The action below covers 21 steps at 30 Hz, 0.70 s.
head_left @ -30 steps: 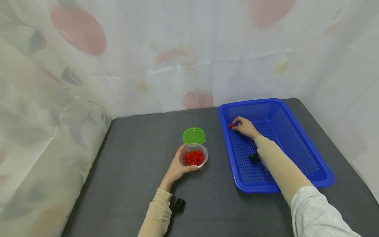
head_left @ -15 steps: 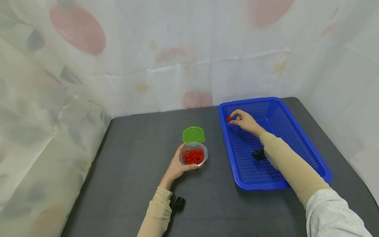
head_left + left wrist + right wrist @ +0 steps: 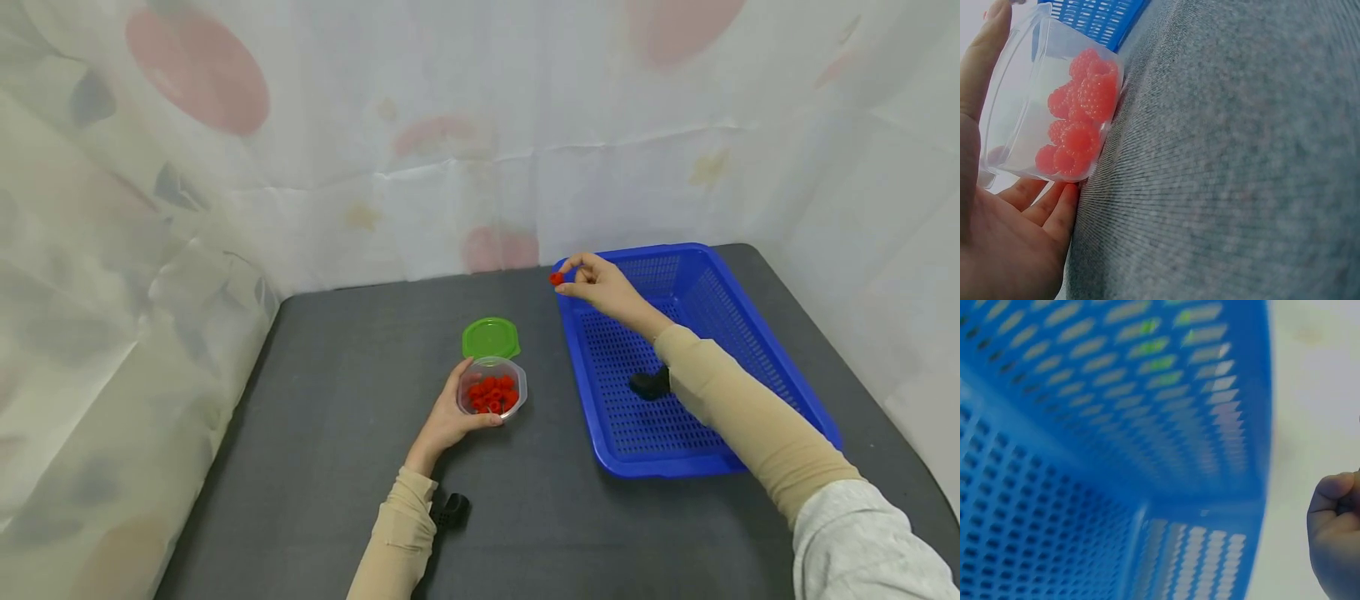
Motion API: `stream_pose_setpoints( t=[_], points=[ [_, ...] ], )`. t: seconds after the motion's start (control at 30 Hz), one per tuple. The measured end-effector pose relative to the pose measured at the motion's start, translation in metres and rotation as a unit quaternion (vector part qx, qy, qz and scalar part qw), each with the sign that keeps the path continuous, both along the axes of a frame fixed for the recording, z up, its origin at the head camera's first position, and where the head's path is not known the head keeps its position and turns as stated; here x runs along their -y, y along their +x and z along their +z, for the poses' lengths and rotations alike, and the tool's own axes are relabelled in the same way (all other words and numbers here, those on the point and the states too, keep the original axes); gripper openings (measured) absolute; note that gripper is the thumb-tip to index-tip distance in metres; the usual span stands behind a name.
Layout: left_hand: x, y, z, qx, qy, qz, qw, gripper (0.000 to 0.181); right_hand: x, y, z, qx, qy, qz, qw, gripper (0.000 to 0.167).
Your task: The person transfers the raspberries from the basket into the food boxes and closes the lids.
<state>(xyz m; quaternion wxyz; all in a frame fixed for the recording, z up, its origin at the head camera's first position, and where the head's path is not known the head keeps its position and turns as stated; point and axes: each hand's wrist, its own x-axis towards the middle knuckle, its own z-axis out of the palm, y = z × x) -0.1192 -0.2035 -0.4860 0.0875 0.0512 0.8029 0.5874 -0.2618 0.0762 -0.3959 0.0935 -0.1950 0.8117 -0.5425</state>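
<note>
My left hand (image 3: 442, 423) grips a clear plastic container (image 3: 1060, 45) that stands on the grey table, thumb on the near side and fingers round the far left. Several red raspberries (image 3: 1094, 97) lie inside it, seen through the wall in the left wrist view. My right hand (image 3: 609, 292) pinches a single raspberry (image 3: 557, 278) between thumb and fingertips, over the far left corner of the blue basket (image 3: 587, 400). The right wrist view shows part of this hand at its right edge, but the berry is out of sight there.
Just beyond the container, a green lid (image 3: 491, 338) lies flat on the table (image 3: 360, 400). The basket's raised, perforated walls stand between the right forearm and the container. A patterned white curtain (image 3: 337, 150) hangs behind and beside the table.
My right hand has risen from inside the basket and moved up and left to its far left rim, carrying the raspberry. The left hand and container have stayed in place.
</note>
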Motion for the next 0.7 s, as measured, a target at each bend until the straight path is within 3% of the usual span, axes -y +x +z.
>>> stream_pose_setpoints(
  t=[0.13,0.37,0.7],
  points=[
    [0.0,0.0,-0.001,0.002,-0.002,-0.004,1.0,0.106,0.013,0.006,0.009,-0.01,-0.02,0.042,0.9989,0.029],
    [0.005,-0.009,-0.03,-0.009,0.0,0.009,0.9999,0.106,0.035,0.015,0.023,-0.015,-0.031,0.088,0.9955,0.029],
    [0.004,-0.009,-0.031,-0.008,-0.014,0.024,0.9996,0.105,0.063,0.018,0.027,-0.027,-0.002,0.161,0.9865,0.025]
  ],
)
